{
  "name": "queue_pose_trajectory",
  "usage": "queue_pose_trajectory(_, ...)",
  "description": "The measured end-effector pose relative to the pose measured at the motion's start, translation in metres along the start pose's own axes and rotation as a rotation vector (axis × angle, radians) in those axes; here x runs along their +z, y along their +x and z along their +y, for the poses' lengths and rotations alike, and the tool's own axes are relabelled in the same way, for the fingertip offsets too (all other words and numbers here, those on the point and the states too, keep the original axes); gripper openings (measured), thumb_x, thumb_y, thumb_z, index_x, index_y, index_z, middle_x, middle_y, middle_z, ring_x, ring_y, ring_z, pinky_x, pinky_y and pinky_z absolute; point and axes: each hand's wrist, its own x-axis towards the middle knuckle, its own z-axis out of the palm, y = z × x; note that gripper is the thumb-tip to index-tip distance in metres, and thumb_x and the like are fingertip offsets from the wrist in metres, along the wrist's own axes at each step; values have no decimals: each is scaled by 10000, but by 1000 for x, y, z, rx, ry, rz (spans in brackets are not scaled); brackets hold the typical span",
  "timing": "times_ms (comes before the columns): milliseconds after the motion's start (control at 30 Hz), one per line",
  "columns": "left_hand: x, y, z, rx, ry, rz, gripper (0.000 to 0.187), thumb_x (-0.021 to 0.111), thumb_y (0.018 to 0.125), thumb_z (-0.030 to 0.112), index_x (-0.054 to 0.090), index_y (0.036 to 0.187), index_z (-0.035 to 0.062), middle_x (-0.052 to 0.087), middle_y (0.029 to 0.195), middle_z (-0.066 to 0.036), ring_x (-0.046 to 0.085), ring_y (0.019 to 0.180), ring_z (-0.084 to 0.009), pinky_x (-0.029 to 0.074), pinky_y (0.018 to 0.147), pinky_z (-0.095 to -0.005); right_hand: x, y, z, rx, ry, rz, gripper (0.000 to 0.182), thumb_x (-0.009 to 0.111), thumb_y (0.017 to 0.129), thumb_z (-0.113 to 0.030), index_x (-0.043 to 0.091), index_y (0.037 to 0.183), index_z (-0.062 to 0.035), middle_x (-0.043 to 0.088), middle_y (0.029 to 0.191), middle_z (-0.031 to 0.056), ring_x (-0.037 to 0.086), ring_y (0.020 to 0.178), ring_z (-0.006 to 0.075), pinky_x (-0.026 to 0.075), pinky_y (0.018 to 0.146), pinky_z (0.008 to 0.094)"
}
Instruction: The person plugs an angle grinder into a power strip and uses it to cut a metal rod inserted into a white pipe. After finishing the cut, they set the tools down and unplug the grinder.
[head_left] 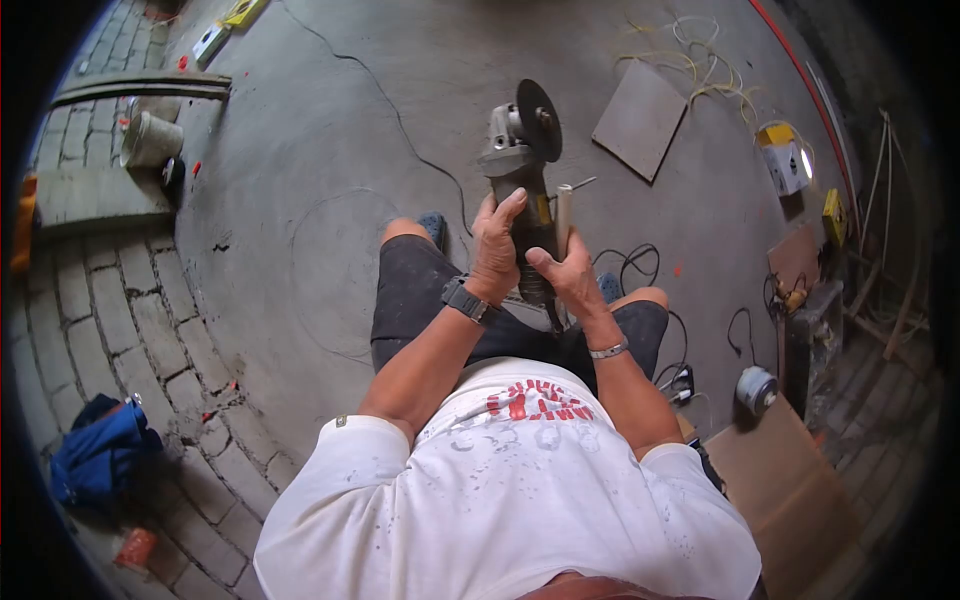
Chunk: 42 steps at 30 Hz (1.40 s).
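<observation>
An angle grinder (533, 205) with a dark cutting disc (539, 120) points away from me above my lap. My left hand (497, 245) is closed around the left side of its body, thumb up near the gear head. A pale, slim tube (564, 213) stands upright just right of the grinder, with a thin metal rod beside its top. My right hand (570, 275) grips the lower part of this tube, its thumb lying close along the grinder's body. The fingers behind the tube are partly hidden.
A square tile (640, 121) lies on the grey floor ahead right, near tangled pale cords (705, 65). Dark cable (640, 262) coils by my right knee. Cardboard (785, 500) and a small tin (756, 390) are at right; a bucket (152, 140) and blue bag (100, 452) at left.
</observation>
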Motion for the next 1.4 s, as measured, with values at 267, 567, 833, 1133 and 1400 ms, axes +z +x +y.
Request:
queue_pose_trajectory(267, -8, -28, 36, -144, -432, -386, 451, 438, 966, 409, 551, 1194, 37, 652, 1047, -107, 637, 951, -193, 515, 844, -318, -7, -27, -31, -47, 308, -195, 897, 766, 711, -595, 453, 1255, 47, 572, 1095, 110, 555, 998, 176, 449, 885, 294)
queue_pose_trajectory(567, -30, -45, 25, -176, -433, -761, 561, 590, 922, 408, 477, 1315, 24, 593, 1215, -143, 582, 1126, -250, 497, 952, -408, -12, -66, -40, -98, 268, -294, 912, 727, 725, -636, 455, 1262, 50, 598, 1052, 87, 603, 923, 137, 505, 777, 262)
queue_pose_trajectory(833, -33, -64, 20, -53, -240, -442, 589, 549, 923, 511, 506, 1281, 45, 609, 1183, -124, 597, 1088, -224, 493, 944, -397, 6, -74, -58, -43, 153, -188, 901, 762, 736, -569, 435, 1326, 28, 572, 1153, 128, 553, 1062, 188, 441, 913, 306)
queue_pose_trajectory(1133, -38, -63, 33, -87, -609, -561, 562, 366, 994, 461, 426, 1380, 58, 530, 1316, -166, 508, 1218, -284, 360, 1080, -437, 10, -67, -75, -57, 95, -216, 917, 771, 709, -582, 446, 1313, 27, 575, 1145, 122, 556, 1046, 194, 447, 910, 310)
queue_pose_trajectory(1400, -34, -70, 31, -82, -528, -528, 577, 368, 990, 500, 426, 1373, 72, 540, 1296, -157, 520, 1213, -272, 392, 1057, -443, 13, -74, -72, -46, 147, -207, 924, 767, 731, -569, 429, 1338, 40, 569, 1166, 124, 546, 1085, 192, 446, 928, 305)
